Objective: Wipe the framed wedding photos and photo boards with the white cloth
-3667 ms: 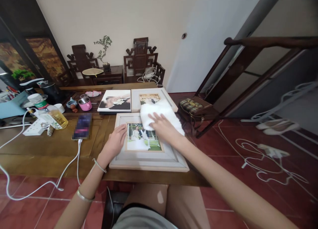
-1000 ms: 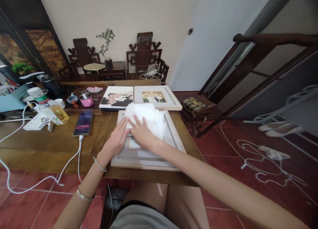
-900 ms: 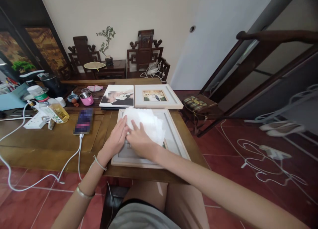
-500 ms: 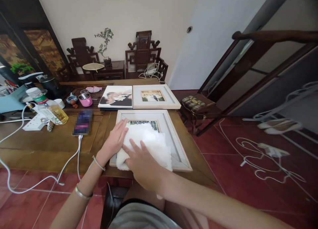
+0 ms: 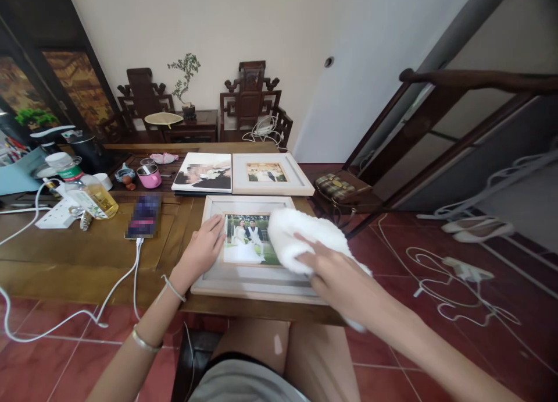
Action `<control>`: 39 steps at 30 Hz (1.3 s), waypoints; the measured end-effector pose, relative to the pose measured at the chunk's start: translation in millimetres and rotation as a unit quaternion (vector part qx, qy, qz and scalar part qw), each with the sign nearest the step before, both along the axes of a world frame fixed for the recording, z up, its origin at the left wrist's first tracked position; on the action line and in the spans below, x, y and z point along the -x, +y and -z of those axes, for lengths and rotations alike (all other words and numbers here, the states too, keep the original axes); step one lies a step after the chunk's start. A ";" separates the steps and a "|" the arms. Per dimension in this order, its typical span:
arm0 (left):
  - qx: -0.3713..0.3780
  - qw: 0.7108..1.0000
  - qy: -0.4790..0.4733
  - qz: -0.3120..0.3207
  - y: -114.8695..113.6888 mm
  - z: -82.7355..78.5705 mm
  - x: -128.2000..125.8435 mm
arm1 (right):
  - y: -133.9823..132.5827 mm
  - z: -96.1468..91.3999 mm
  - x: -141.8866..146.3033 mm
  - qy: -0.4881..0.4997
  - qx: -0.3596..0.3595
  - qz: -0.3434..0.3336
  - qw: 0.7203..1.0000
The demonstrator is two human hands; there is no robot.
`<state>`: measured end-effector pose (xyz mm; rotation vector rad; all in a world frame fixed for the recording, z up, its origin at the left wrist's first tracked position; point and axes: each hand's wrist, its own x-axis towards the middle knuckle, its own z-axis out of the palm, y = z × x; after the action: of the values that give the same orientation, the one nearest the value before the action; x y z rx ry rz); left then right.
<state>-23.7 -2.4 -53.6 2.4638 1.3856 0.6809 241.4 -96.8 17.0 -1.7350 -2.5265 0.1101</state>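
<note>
A light wooden picture frame lies flat near the table's front edge. Inside its wide pale mat is a photo of two people in wedding clothes. My left hand rests on the frame's left side, fingers stretched out and lying flat. Bunched in my right hand is a fluffy white cloth. It covers the frame's right part and hangs past that edge. Some of my right fingers are tucked into the cloth and do not show.
Behind lie a second framed photo and a white-edged photo panel. To the left are a phone on a cable, a bottle, a power strip and a pink cup. A dark wooden chair stands right.
My right hand has moved right with the white cloth, lifting and bunching it, and the wedding photo is uncovered. My left hand stays on the frame's left side.
</note>
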 end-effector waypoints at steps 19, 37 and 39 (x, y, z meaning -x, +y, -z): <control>0.013 0.999 -0.032 0.014 4.0 1.7 1.4 | 121.3 5.1 66.5 -0.124 -0.078 -0.156 0.977; 0.003 1.000 -0.030 0.007 3.4 1.2 1.8 | 85.9 11.5 -16.8 -0.115 -0.163 -0.082 0.976; 0.004 1.000 -0.028 0.010 3.7 0.9 1.7 | 85.0 24.3 -7.0 -0.096 -0.140 -0.089 0.981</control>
<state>-25.5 1.2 -54.5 2.4307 1.3389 0.7332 248.4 -11.9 -7.3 -1.4746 -2.6665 -0.4027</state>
